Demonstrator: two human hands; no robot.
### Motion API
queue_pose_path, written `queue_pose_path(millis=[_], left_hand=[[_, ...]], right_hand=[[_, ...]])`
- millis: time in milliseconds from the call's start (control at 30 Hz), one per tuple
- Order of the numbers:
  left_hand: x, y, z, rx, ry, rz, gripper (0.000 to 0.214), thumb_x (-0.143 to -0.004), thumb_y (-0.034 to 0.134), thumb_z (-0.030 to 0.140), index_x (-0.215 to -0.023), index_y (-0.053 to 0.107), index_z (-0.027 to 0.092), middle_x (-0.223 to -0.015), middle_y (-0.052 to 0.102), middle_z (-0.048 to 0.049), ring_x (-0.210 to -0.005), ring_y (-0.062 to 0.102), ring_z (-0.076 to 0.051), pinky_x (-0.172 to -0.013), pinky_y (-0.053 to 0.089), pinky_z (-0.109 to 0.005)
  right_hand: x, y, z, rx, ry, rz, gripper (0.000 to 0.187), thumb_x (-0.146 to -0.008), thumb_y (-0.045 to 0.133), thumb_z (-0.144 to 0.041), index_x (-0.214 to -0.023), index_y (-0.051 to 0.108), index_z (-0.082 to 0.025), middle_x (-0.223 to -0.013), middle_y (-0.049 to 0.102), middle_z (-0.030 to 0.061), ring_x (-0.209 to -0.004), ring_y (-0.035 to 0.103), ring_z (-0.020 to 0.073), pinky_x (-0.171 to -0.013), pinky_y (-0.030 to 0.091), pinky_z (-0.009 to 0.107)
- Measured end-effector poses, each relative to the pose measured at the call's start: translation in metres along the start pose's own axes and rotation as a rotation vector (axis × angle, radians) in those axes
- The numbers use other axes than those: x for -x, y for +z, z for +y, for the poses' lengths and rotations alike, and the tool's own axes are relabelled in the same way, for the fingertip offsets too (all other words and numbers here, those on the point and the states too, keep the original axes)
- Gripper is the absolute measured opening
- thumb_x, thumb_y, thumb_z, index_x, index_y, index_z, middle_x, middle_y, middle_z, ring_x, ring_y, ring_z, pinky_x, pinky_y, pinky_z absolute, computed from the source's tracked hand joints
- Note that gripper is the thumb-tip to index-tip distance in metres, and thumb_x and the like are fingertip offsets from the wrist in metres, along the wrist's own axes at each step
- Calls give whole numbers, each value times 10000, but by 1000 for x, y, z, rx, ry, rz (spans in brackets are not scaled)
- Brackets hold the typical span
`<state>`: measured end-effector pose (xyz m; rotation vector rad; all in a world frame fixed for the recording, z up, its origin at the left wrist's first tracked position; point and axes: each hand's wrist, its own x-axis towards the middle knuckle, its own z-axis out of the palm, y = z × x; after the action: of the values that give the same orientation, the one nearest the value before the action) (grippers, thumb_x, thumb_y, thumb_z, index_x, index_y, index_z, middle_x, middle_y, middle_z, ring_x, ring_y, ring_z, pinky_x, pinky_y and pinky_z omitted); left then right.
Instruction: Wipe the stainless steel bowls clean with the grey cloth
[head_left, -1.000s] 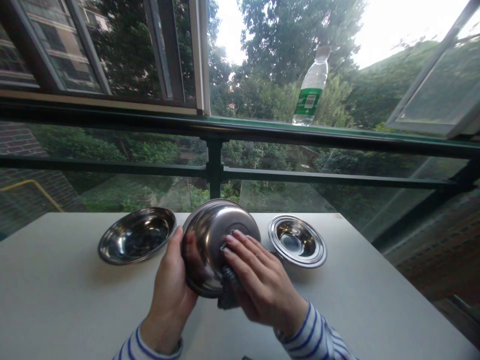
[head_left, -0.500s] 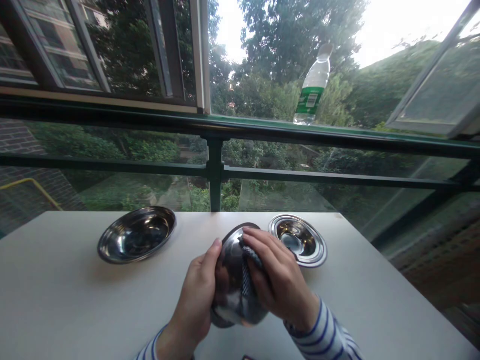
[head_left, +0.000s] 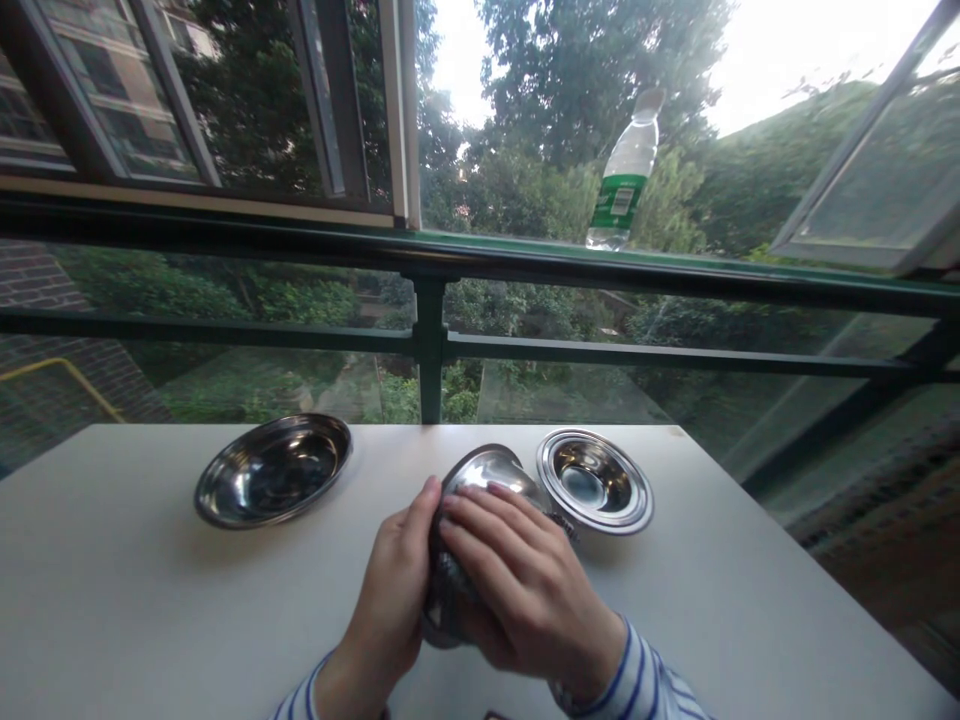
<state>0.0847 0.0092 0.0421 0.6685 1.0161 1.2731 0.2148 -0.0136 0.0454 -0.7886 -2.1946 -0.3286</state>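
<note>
A shiny stainless steel bowl (head_left: 491, 466) is held tilted over the white table, its rounded outside turned up toward me. My left hand (head_left: 391, 585) grips its left edge, thumb on the upper side. Laid across the bowl's outer surface, my right hand (head_left: 525, 580) presses a dark checked cloth (head_left: 566, 526) against it. Most of the cloth is hidden under the palm; a bit pokes out on the right, beside the bowl.
On the white table (head_left: 150, 600), an oval steel dish (head_left: 277, 475) lies at the left and a round wide-rimmed steel bowl (head_left: 596, 482) at the right. Behind runs a dark green railing (head_left: 510, 262). A plastic bottle (head_left: 619, 190) with a green label stands on the ledge.
My right hand has slid left and down over the bowl with the cloth, and its fingers lie flatter. The upper part of the bowl's outside is now uncovered. My left hand has hardly moved.
</note>
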Motion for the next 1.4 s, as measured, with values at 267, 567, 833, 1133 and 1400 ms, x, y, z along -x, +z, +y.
queue_pose_path(millis=[267, 567, 833, 1133, 1400], left_hand=[[3, 0, 1, -21, -105, -80, 310, -701, 673, 395, -544, 621, 133, -423, 562, 15, -361, 470, -96, -353, 343, -184], [-10, -1, 23, 303, -125, 56, 251, -818, 532, 300, -881, 707, 131, -731, 740, -59, -752, 697, -226, -713, 555, -336], [-22, -4, 25, 468, -185, 134, 280, -844, 464, 259, -939, 686, 119, -789, 744, -81, -815, 692, -235, -771, 548, -366], [-15, 1, 9, 452, -182, 246, 215, -840, 519, 271, -848, 671, 119, -660, 710, -39, -564, 654, -119, -547, 523, -190], [-3, -1, -9, 29, 59, 57, 328, -718, 659, 439, -799, 695, 123, -750, 712, -24, -713, 646, -160, -637, 488, -218]], right_hand=[[11, -8, 34, -236, 400, 120, 288, -886, 443, -171, -1151, 553, -152, -1158, 618, 121, -1096, 568, 199, -934, 482, 361], [19, 6, 43, -380, 612, 316, 334, -930, 414, -236, -1243, 518, -190, -1215, 595, 100, -1143, 541, 214, -974, 451, 398], [27, 36, 20, -98, 375, 399, 475, -897, 374, -128, -1371, 345, -149, -1385, 416, 160, -1296, 380, 262, -1020, 392, 499], [17, 32, 4, 157, -88, 68, 377, -848, 450, -98, -1209, 519, -15, -1257, 549, 210, -1284, 378, 326, -998, 436, 468], [10, 22, 0, 94, -49, 11, 398, -838, 408, -105, -1210, 528, -33, -1283, 539, 174, -1296, 374, 282, -1044, 386, 456]])
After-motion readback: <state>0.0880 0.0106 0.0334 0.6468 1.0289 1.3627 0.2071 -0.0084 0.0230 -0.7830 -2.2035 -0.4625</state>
